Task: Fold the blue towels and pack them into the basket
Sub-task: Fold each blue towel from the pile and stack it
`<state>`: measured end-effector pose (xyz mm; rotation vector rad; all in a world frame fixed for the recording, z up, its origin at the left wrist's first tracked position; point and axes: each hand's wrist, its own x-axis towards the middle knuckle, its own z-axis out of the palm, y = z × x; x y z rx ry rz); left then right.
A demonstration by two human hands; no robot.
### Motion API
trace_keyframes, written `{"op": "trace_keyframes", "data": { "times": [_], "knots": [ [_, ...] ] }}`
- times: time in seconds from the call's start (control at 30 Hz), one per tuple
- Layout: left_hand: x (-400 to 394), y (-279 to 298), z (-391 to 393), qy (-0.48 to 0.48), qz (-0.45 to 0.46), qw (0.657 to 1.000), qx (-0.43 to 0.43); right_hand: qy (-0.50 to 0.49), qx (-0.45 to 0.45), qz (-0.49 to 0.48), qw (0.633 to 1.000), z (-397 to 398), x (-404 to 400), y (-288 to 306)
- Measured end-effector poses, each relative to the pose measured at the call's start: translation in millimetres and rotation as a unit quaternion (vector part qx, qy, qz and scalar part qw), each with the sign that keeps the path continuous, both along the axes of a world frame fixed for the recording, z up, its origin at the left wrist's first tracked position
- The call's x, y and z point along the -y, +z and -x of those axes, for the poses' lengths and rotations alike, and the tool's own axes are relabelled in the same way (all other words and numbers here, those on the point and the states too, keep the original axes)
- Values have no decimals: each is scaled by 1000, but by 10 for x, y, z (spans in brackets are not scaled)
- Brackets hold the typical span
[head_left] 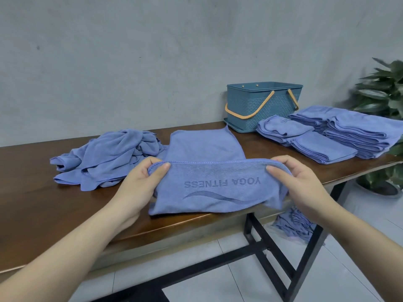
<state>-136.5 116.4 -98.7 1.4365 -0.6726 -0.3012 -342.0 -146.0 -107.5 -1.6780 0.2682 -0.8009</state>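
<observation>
A blue towel (209, 153) printed "YOGA FITNESS" lies spread on the brown table (43, 205) in front of me. My left hand (139, 182) pinches its near left corner and my right hand (301, 182) pinches its near right corner, lifting the near edge above the table. A heap of unfolded blue towels (109, 155) sits to the left. Stacks of folded blue towels (340, 134) lie at the right. Behind them stands the teal basket (263, 105) with orange handles, upright on a tray by the wall.
A potted plant (386, 101) stands past the table's right end. More blue towels (294, 223) lie on the tiled floor under the table, beside its black metal legs. A grey wall runs right behind the table.
</observation>
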Motion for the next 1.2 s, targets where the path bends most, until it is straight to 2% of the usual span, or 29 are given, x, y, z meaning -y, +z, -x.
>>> {"op": "trace_keyframes", "data": {
  "times": [0.13,0.23,0.33,0.4,0.47,0.53,0.6,0.7,0.77,0.83,0.87,1.03,1.1,1.13,1.2],
  "knots": [
    [78,1,-68,28,3,999,-43,40,-63,-65,995,-92,-1,57],
    [183,-1,-244,63,-24,996,-63,37,-132,-47,989,-261,55,67],
    [353,-8,-406,90,-36,991,-93,28,-144,-57,988,-451,132,80],
    [461,-20,-467,113,-53,992,-35,-2,-140,-35,990,-546,175,112],
    [520,-42,-491,108,-66,988,83,-38,-121,28,992,-609,205,142],
    [504,-72,-510,89,-90,972,198,-71,-98,107,987,-653,257,119],
    [478,-139,-583,65,-149,942,293,-83,-103,164,978,-664,314,82],
    [418,-262,-652,-17,-286,888,359,-25,-190,258,947,-644,334,1],
    [383,-311,-665,-29,-302,877,374,15,-270,316,910,-618,342,-85],
    [350,-302,-672,-5,-270,894,358,8,-297,368,881,-595,392,-145],
    [343,-285,-671,0,-261,902,344,1,-290,379,879,-569,404,-137],
    [336,-202,-643,-2,-273,916,293,-3,-249,303,920,-454,425,14],
    [396,-135,-611,5,-251,932,261,4,-235,273,933,-484,465,15],
    [433,-99,-599,19,-232,944,232,6,-221,242,945,-513,488,9],
    [526,12,-613,51,-181,969,157,10,-178,112,978,-603,542,60]
  ]
}}
